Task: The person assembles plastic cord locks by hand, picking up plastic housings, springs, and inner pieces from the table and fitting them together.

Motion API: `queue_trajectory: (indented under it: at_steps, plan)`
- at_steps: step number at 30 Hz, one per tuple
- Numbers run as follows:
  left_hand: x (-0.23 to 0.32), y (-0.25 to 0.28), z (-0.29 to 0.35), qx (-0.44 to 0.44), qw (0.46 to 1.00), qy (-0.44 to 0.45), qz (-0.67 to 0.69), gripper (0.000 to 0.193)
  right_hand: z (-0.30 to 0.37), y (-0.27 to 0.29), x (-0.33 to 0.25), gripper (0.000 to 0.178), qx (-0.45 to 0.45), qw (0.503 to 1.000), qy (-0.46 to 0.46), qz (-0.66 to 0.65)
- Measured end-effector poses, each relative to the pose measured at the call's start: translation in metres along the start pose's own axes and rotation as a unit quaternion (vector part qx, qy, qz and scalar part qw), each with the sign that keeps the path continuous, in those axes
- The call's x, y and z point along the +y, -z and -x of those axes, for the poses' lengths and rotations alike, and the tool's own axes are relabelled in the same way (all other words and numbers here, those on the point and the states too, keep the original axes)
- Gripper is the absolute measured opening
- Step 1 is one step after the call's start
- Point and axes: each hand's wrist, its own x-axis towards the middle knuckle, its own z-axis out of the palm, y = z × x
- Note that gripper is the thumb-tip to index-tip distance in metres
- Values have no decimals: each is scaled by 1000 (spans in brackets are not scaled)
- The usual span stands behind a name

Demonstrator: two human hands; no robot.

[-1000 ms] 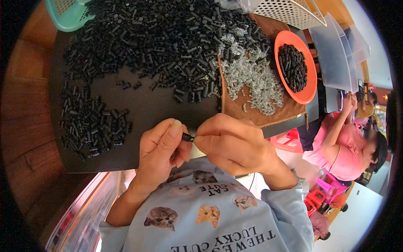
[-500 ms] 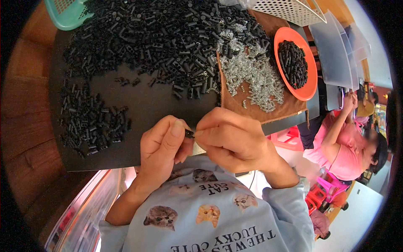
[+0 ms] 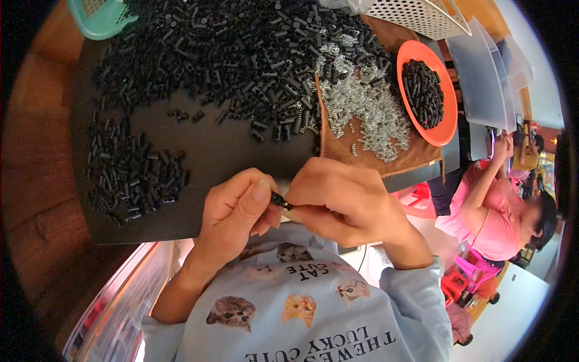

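In front of my chest, my left hand (image 3: pixel 238 205) pinches a small black plastic cord lock (image 3: pixel 278 199) between thumb and fingers. My right hand (image 3: pixel 338 199) is closed at the other end of this piece, its thumb and fingertips touching it. A tiny bright spot shows at that end; whether it is a spring I cannot tell. Just beyond the right hand, a heap of small metal springs (image 3: pixel 365 111) lies on a brown cloth (image 3: pixel 338 143). A large pile of black plastic parts (image 3: pixel 223 54) covers the far part of the dark table (image 3: pixel 205 142).
A smaller heap of black pieces (image 3: pixel 136 172) lies at the left. An orange bowl (image 3: pixel 447 123) on the right holds more black pieces. Baskets in green (image 3: pixel 99 27) and white (image 3: pixel 416 18) stand at the back. A person in pink (image 3: pixel 491 217) sits at the right.
The black cord lock has tilted and shows more between my fingers. My right fingers have shifted slightly right and opened a little around its end.
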Motion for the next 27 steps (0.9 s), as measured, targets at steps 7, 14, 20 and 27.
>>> queue_trajectory:
  at_steps: [7,14,20,27]
  plan:
    - [3,-1,-1,28,998,26,43,33,10,-14,3,30,20,962,125,241]
    - [3,1,2,36,997,51,48,32,2,-6,-8,31,-36,974,75,212]
    - [9,6,1,-24,999,6,-25,32,-14,6,-6,55,-88,981,27,172]
    - [12,6,2,-55,998,20,7,38,-24,-3,-6,24,-78,982,71,154]
